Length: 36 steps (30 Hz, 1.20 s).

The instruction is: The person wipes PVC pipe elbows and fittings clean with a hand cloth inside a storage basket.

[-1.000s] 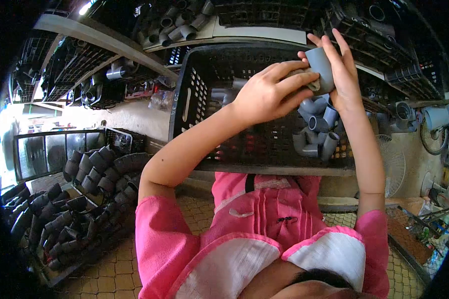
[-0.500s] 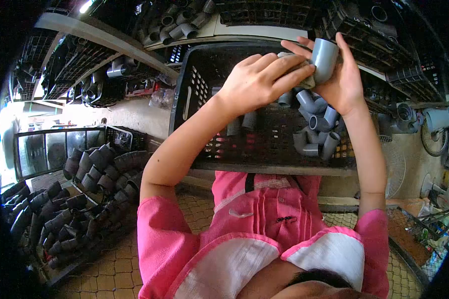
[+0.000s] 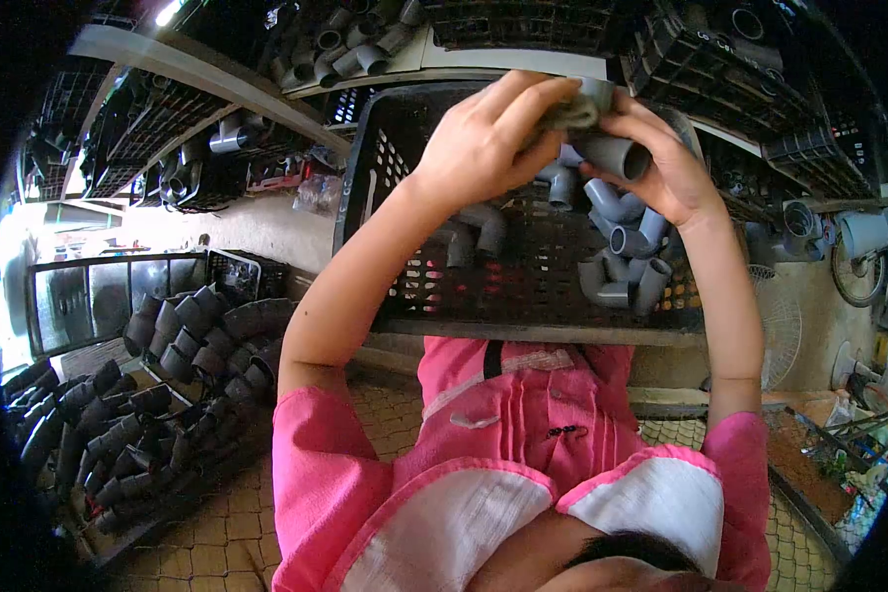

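Observation:
Above a black plastic crate (image 3: 360,197), my right hand (image 3: 669,163) is closed around a grey pipe elbow (image 3: 607,156), with one open end facing down and to the right. My left hand (image 3: 488,133) pinches a dull greenish-grey cloth (image 3: 574,116) and presses it against the upper part of this elbow. Beneath my right hand, several shiny grey elbows (image 3: 627,281) lie loose in the crate's right side. Two duller, darker elbows (image 3: 483,229) rest in its left part, below my left wrist.
A large heap of dark pipe fittings (image 3: 158,395) lies at the lower left. More fittings (image 3: 350,59) sit on a shelf behind the crate. Stacked black crates (image 3: 701,59) stand at the upper right. A fan (image 3: 781,335) and a bicycle wheel (image 3: 858,266) are farther right.
The elbow has been turned from upright to tilted, its open end now pointing down and right. Both hands shifted slightly, and the cloth moved to the elbow's upper part.

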Each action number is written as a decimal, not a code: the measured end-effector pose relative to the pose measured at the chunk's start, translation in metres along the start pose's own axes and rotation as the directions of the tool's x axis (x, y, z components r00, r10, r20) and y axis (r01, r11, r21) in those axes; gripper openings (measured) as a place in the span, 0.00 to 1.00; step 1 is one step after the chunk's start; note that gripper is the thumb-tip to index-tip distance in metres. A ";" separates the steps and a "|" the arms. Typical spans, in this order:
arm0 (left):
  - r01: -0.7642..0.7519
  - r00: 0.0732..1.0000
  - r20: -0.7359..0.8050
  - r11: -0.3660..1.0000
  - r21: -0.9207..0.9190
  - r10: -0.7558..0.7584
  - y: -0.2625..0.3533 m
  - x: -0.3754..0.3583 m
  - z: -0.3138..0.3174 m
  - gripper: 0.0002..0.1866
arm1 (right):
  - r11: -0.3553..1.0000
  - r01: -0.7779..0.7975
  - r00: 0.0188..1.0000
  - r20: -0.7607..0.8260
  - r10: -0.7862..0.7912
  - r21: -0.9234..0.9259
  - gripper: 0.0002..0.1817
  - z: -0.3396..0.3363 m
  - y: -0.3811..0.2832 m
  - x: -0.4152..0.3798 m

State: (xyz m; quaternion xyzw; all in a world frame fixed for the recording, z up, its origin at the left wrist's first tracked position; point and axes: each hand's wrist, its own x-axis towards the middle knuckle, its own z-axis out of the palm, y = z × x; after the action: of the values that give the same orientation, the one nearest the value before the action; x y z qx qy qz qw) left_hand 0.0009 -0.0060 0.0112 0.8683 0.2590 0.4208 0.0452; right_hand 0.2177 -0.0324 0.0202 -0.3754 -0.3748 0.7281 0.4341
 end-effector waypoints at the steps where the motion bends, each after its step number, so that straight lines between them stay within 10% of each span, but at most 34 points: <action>1: -0.028 1.000 -0.013 0.999 -0.039 0.027 0.002 0.001 0.000 0.22 | 0.994 -0.049 0.997 -0.046 0.054 0.098 0.16 0.001 -0.002 -0.001; 5: -0.186 0.981 0.051 0.982 0.006 0.186 0.009 -0.003 0.006 0.22 | 0.940 -0.158 0.960 0.270 0.074 0.302 0.17 -0.024 0.009 0.013; 8: -0.136 0.986 -0.092 0.990 0.039 0.139 0.013 0.000 0.005 0.21 | 0.976 0.106 0.994 -0.005 -0.107 0.191 0.18 -0.001 0.014 0.006; 16: -0.068 0.992 -0.118 0.991 -0.119 0.053 0.014 -0.004 0.009 0.17 | 0.943 0.065 0.996 0.044 -0.084 0.325 0.20 0.003 0.022 0.011; 23: 0.176 0.975 -0.071 0.931 -0.320 -0.209 0.044 -0.011 0.025 0.14 | 0.917 0.300 0.901 -0.239 -0.363 -0.263 0.24 0.019 0.029 0.012; 36: -0.038 0.999 0.022 0.985 -0.171 0.042 0.050 -0.010 0.024 0.25 | 0.962 0.271 0.906 -0.347 -0.240 0.043 0.40 0.010 0.016 0.013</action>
State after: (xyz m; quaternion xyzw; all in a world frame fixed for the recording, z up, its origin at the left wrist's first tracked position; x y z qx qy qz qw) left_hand 0.0346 -0.0507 0.0032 0.8715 0.2040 0.4311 0.1143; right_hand 0.1991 -0.0285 0.0083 -0.4225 -0.3071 0.6056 0.6003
